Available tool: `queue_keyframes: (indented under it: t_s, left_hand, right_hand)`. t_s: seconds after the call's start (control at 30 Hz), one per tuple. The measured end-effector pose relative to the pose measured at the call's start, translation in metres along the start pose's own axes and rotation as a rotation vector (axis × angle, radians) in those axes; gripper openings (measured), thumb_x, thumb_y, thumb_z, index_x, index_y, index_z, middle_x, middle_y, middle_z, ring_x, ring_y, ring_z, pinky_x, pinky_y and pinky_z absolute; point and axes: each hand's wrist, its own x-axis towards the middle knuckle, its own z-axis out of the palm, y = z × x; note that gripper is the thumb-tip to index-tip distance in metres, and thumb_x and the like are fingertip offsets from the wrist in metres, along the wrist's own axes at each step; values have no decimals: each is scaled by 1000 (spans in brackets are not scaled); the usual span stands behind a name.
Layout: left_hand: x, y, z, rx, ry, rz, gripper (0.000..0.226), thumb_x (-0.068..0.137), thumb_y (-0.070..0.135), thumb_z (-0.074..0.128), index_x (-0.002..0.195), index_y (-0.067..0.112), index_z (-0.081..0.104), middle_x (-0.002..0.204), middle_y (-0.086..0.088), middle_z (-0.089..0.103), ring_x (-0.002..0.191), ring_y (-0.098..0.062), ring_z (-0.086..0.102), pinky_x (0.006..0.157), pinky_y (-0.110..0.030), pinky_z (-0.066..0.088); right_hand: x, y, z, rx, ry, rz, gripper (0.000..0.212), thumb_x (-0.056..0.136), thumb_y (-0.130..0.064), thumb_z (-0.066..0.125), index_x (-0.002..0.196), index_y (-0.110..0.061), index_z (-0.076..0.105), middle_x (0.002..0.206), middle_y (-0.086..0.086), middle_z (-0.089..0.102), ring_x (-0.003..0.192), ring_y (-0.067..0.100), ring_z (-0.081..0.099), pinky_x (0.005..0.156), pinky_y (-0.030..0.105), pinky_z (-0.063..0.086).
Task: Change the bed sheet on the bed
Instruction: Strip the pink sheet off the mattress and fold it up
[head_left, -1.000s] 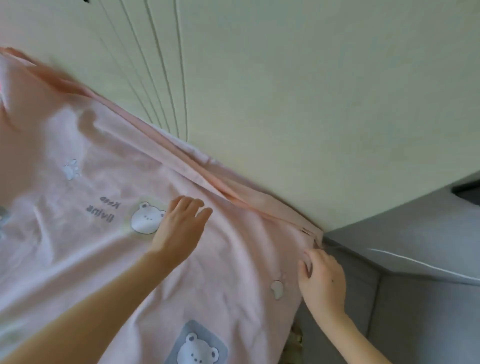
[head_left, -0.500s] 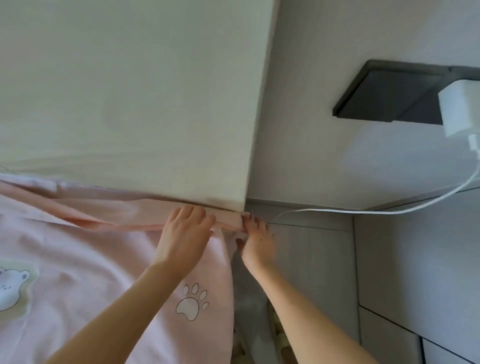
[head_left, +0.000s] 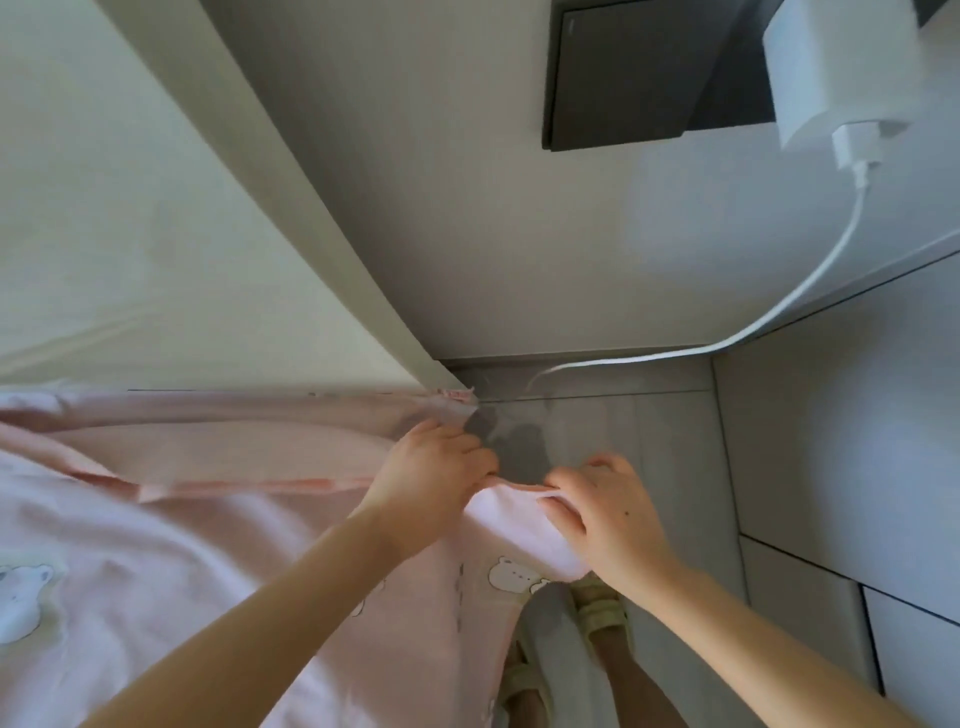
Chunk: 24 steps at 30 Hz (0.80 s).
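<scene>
So the biggest thing here is the bed (head_left: 156, 545), which fills the lower left and runs right up against a pale cream headboard panel (head_left: 130, 208) that takes up the upper left. Spread over the bed is the pink bed sheet (head_left: 208, 530), printed with little white bears and paw marks. It has a fold ridge running across it near the headboard, and its far edge is tucked along the base of that panel. The sheet's corner hangs off the bed's right edge, over the light grey floor (head_left: 649, 426).

To the right there's a plain grey wall (head_left: 467, 208) with a dark rectangular panel (head_left: 639, 73) up top. A white charger block (head_left: 831, 67) sits at the upper right, and its white cable (head_left: 779, 306) loops down and along the bottom of the wall.

Both hands are on that corner of the sheet. The left hand (head_left: 431, 478) is curled over the sheet's folded edge right at the corner, fingers closed down on the fabric. The right hand (head_left: 608, 514) is just beside it, pinching a bunched bit of the paler underside of the sheet between thumb and fingers. The two hands are close, but not touching.

Below the hands you can see feet in pale yellow sandals (head_left: 597, 613) on the floor.
</scene>
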Motion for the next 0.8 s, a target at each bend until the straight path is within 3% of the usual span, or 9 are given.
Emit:
queue_keyframes:
  t_s: [0.03, 0.1, 0.17, 0.27, 0.37, 0.5, 0.57, 0.67, 0.8]
  left_hand:
    - [0, -1, -4, -27, -76, -58, 6, 78, 14, 70, 74, 19, 70, 69, 5, 65, 65, -17, 59, 60, -20, 46]
    - [-4, -4, -8, -53, -165, -155, 26, 91, 30, 47, 85, 18, 69, 81, 3, 68, 74, -17, 56, 58, -15, 36]
    - [-4, -5, -16, -9, -269, -186, 40, 89, 42, 31, 87, 21, 65, 85, 4, 67, 80, -17, 56, 62, -25, 41]
    - [10, 3, -26, -180, -402, -272, 19, 91, 34, 50, 84, 23, 65, 83, 10, 63, 81, -9, 56, 74, -27, 45]
    - [54, 11, -23, -410, -189, -378, 15, 84, 17, 58, 92, 12, 70, 89, -1, 68, 84, -12, 61, 80, -25, 46]
    - [108, 2, 26, 261, -406, -403, 28, 94, 10, 44, 118, 9, 58, 122, -10, 57, 115, -27, 52, 93, -34, 43]
    - [115, -12, 53, 476, -551, -388, 33, 97, 9, 37, 126, 10, 54, 130, -9, 54, 121, -26, 48, 98, -33, 38]
    - [118, -27, 74, 592, -571, -369, 35, 97, 10, 35, 125, 10, 55, 129, -8, 55, 120, -25, 46, 100, -32, 30]
    - [120, -35, 82, 683, -593, -304, 32, 95, 9, 39, 118, 12, 60, 124, -6, 61, 118, -25, 53, 99, -31, 34]
  right_hand:
    - [-7, 8, -3, 51, -69, 62, 25, 83, -35, 44, 59, -30, 47, 46, -17, 34, 43, 0, 33, 62, 27, 45]
    - [-20, 25, -9, 175, -169, 254, 37, 85, -35, 53, 55, -34, 30, 46, -14, 25, 44, 1, 26, 55, 15, 27]
    - [-31, 31, -13, 403, -297, 456, 31, 88, -29, 62, 59, -31, 50, 57, -11, 50, 53, 3, 46, 55, 17, 32]
    - [-39, 27, -18, 718, -112, 637, 6, 85, -17, 68, 82, -19, 73, 82, -8, 70, 80, 4, 63, 71, 14, 45]
    - [-46, 28, -13, 993, 58, 827, 7, 82, -12, 71, 85, -16, 76, 82, -5, 74, 80, 5, 67, 74, 14, 50]
    - [-45, 29, 1, 1107, 89, 971, 14, 83, -8, 70, 77, -20, 72, 72, -12, 72, 69, 0, 64, 60, 7, 44]
    - [-41, 32, 11, 1131, 65, 995, 15, 84, -8, 68, 78, -21, 71, 76, -9, 72, 76, 4, 66, 66, 10, 45]
    - [-36, 40, 19, 1191, 69, 996, 15, 85, -7, 67, 80, -21, 71, 82, -4, 73, 81, 7, 66, 72, 14, 46]
    - [-39, 40, 19, 1206, 75, 957, 22, 84, -4, 66, 74, -23, 70, 72, -10, 70, 73, 1, 64, 71, 11, 48]
